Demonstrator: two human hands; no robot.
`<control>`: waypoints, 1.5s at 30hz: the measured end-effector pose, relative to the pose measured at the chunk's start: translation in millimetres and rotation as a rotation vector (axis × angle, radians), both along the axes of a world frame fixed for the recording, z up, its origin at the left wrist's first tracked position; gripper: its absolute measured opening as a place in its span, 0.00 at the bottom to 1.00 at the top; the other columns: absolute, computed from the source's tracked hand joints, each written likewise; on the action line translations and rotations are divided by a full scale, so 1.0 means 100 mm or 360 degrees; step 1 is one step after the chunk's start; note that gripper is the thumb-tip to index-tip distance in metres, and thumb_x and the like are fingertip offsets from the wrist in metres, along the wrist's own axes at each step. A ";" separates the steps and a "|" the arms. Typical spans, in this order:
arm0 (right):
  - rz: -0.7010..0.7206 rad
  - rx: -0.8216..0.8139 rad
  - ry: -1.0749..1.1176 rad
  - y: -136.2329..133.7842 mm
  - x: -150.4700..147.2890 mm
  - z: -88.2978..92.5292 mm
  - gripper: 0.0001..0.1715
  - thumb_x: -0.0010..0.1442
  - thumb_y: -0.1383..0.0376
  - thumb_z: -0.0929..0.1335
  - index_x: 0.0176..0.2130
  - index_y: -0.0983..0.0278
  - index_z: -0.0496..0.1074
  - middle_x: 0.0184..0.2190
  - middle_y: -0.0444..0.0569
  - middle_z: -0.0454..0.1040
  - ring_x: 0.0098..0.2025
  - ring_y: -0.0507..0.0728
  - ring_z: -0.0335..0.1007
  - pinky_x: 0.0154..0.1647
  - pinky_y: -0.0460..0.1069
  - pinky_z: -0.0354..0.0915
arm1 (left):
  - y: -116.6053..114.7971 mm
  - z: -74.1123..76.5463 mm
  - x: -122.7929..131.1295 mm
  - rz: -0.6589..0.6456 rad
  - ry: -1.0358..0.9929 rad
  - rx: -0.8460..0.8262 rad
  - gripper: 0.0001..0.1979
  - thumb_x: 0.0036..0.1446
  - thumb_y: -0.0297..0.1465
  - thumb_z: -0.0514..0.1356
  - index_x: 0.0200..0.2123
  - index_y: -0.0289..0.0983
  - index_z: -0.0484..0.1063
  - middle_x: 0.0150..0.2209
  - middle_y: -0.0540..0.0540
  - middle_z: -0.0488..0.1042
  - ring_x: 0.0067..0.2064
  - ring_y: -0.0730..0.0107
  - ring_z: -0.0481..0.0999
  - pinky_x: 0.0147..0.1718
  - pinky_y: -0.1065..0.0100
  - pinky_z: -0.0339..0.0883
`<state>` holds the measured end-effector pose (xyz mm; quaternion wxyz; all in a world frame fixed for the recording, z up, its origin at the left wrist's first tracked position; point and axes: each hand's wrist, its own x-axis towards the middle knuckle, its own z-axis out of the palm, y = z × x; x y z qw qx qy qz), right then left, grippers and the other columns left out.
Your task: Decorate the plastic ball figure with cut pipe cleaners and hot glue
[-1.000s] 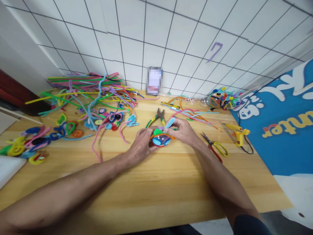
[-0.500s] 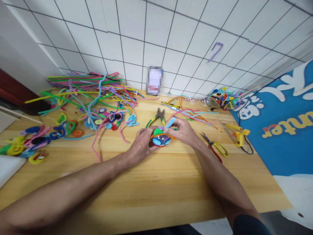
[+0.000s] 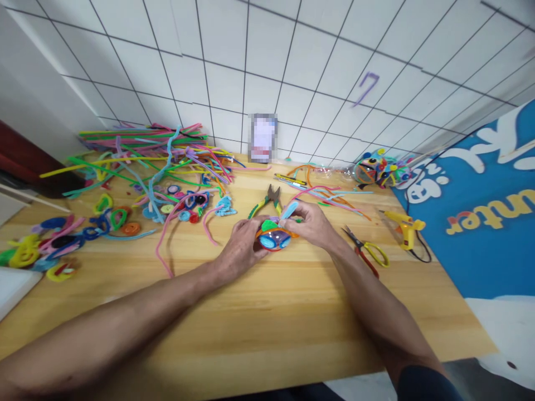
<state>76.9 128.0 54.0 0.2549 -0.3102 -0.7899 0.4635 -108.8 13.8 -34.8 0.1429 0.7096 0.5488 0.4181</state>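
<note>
In the middle of the table a clear plastic ball (image 3: 277, 238) is trimmed with orange, blue and green pipe cleaner. My left hand (image 3: 242, 245) grips it from the left, fingers curled around its side. A short light-blue pipe cleaner piece (image 3: 289, 210) is pinched in my right hand (image 3: 309, 224), close above the ball's upper right. Just behind the ball lie pliers (image 3: 267, 201) with yellow-green handles, partly covered by my left hand. The ball's far side is hidden.
Loose pipe cleaners (image 3: 137, 167) and coiled pieces (image 3: 112, 217) spread over the left side. Scissors (image 3: 366, 250) and a yellow glue gun (image 3: 404, 227) lie at right. Decorated clear balls (image 3: 382, 169) stand at the back right. A phone (image 3: 262, 138) leans on the tiled wall.
The whole view has shifted very slightly. Both hands keep the same hold on the ball and the light-blue piece.
</note>
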 end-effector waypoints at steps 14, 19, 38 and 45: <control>-0.0006 -0.0002 0.0001 0.00 0.00 -0.01 0.10 0.53 0.58 0.75 0.30 0.62 0.76 0.27 0.43 0.78 0.31 0.53 0.72 0.37 0.48 0.68 | 0.00 -0.01 0.00 0.0004 0.0006 -0.0030 0.35 0.57 0.27 0.71 0.64 0.42 0.63 0.61 0.40 0.77 0.61 0.50 0.78 0.63 0.48 0.67; 0.0004 -0.0007 0.0008 0.00 0.00 0.00 0.11 0.53 0.57 0.75 0.30 0.62 0.76 0.27 0.43 0.78 0.31 0.53 0.72 0.36 0.48 0.69 | 0.00 -0.02 0.00 0.0000 0.0019 -0.0018 0.34 0.58 0.28 0.71 0.64 0.42 0.63 0.62 0.40 0.77 0.61 0.50 0.77 0.63 0.49 0.66; -0.0010 -0.0004 0.0004 0.00 0.00 0.00 0.10 0.52 0.57 0.74 0.30 0.62 0.76 0.27 0.42 0.77 0.31 0.53 0.72 0.36 0.48 0.69 | 0.00 -0.01 0.00 -0.0008 0.0022 -0.0031 0.35 0.57 0.27 0.71 0.65 0.43 0.62 0.63 0.41 0.76 0.63 0.51 0.77 0.65 0.49 0.65; -0.0003 -0.0015 0.0017 0.00 0.00 -0.02 0.11 0.52 0.57 0.75 0.30 0.62 0.76 0.28 0.43 0.78 0.31 0.53 0.73 0.36 0.48 0.70 | 0.01 -0.04 0.00 -0.0001 0.0034 -0.0022 0.35 0.57 0.29 0.72 0.64 0.43 0.63 0.64 0.39 0.75 0.64 0.49 0.77 0.64 0.48 0.65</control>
